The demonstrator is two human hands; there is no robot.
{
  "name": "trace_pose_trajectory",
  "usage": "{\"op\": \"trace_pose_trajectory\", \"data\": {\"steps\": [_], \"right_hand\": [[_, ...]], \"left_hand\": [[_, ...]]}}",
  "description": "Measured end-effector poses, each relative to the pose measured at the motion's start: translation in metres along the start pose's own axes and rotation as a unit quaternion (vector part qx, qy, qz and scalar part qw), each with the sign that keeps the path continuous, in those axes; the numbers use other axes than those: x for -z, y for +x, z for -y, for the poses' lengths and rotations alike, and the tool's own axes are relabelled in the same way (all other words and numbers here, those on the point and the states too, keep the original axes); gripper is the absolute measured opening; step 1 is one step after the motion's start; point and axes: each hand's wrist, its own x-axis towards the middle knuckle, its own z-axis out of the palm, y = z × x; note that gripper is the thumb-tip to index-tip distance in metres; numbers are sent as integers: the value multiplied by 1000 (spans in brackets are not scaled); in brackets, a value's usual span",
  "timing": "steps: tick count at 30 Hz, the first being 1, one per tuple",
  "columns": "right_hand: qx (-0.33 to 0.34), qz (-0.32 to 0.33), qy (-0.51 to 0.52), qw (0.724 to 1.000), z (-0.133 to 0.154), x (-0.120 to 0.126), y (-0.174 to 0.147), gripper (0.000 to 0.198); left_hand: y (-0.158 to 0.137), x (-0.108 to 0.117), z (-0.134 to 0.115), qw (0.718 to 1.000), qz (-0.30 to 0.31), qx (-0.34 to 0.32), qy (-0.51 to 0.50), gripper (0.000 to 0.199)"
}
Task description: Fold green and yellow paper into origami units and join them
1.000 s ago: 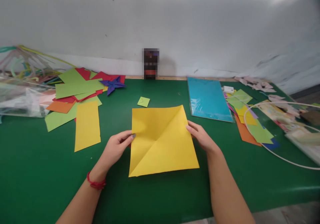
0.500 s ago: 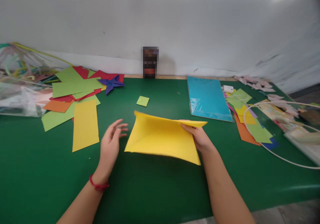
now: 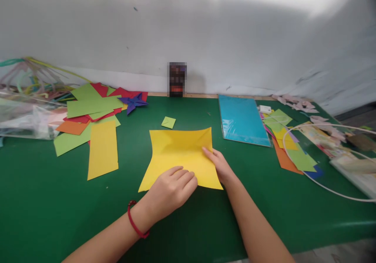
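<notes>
A sheet of yellow paper (image 3: 176, 149), creased and curling up at its corners, is held above the green table. My right hand (image 3: 220, 164) grips its right edge, thumb on top and the other fingers mostly out of sight beneath. At the near edge, my left hand (image 3: 176, 188) is closed with curled fingers on the paper; its fingertips are partly hidden. Just beyond the sheet lies a small folded green paper square (image 3: 168, 122). Farther left rests a purple folded paper star (image 3: 133, 102).
Left of the sheet, a yellow paper strip (image 3: 102, 149) lies by a pile of green paper (image 3: 94, 105) and red and orange pieces. A blue paper pack (image 3: 243, 120) sits at the back right. A white cable (image 3: 317, 182) loops over the right side. A pixelated object (image 3: 176, 80) stands against the wall.
My left hand has moved right and closed on the near edge of the yellow paper. The sheet has shifted left and its far edge has opened out; my right hand still holds it.
</notes>
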Motion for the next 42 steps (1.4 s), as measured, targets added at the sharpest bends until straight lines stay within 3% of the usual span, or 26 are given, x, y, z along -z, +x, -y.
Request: {"op": "trace_pose_trajectory", "data": {"steps": [7, 12, 16, 18, 21, 25, 30, 34, 37, 39, 42], "right_hand": [[4, 1, 52, 999, -5, 3, 7, 38], [31, 12, 118, 992, -8, 4, 12, 40], [6, 56, 145, 988, -8, 4, 14, 43], [11, 62, 138, 988, -6, 5, 13, 41], [24, 72, 99, 992, 5, 3, 11, 39], [63, 117, 24, 991, 36, -5, 7, 42], [94, 136, -76, 983, 76, -27, 20, 47], [163, 117, -42, 979, 80, -57, 32, 58], [197, 113, -62, 972, 73, -77, 27, 44], [223, 79, -67, 969, 70, -83, 19, 43], [224, 17, -73, 972, 73, -82, 10, 39]], "left_hand": [[5, -7, -7, 992, 109, 53, 22, 16], [8, -10, 1, 981, 117, 148, 29, 20], [25, -10, 17, 978, 124, 169, -4, 15], [39, -8, 28, 980, 108, 165, -24, 14], [58, -1, 46, 986, 11, 163, -25, 16], [64, 18, 67, 959, -103, 249, -89, 14], [47, 42, 81, 919, -79, 329, -200, 22], [43, 49, 79, 865, -175, 410, -230, 25], [46, 48, 70, 837, -229, 424, -259, 28], [49, 45, 64, 838, -239, 420, -255, 32], [53, 42, 59, 852, -209, 408, -253, 28]]}}
